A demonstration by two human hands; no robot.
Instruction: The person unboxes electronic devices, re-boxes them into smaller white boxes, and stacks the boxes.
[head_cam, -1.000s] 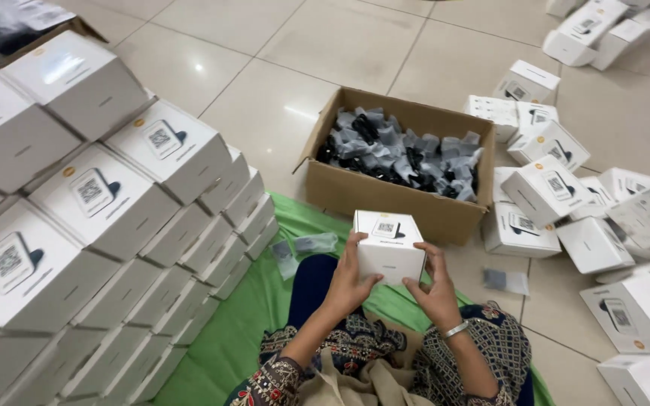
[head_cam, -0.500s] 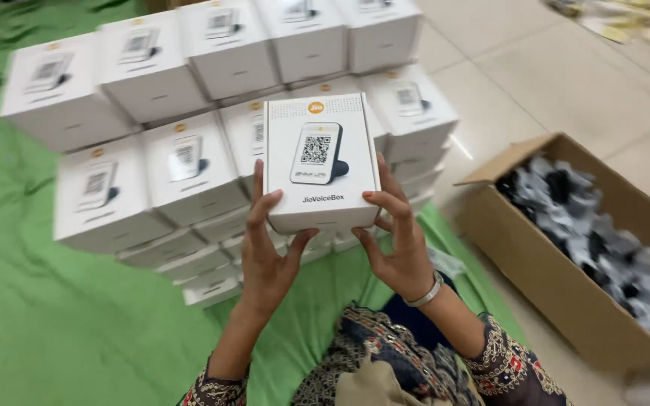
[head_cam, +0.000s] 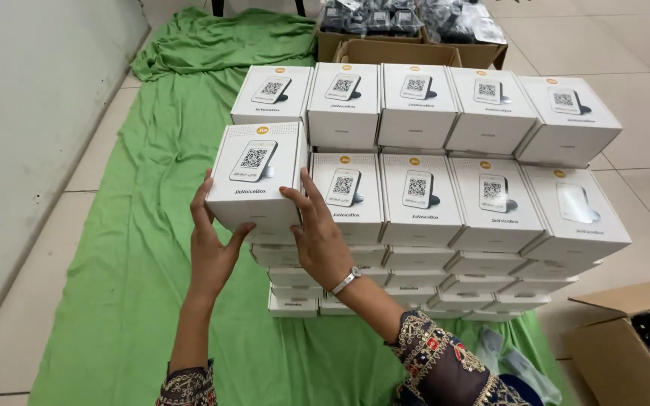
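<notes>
The white box (head_cam: 256, 174) was up in the air before; now it sits at the stack's (head_cam: 445, 203) front left end. The left hand (head_cam: 214, 242) and right hand (head_cam: 321, 233) both grip its sides. A green cloth (head_cam: 137, 248) lies under the stack, and brown cartons (head_cam: 408, 51) stand behind.

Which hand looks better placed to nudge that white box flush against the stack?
Probably the left hand: it cups the white box on its outer side, away from the stack of boxes, while the right hand sits between them.
</notes>
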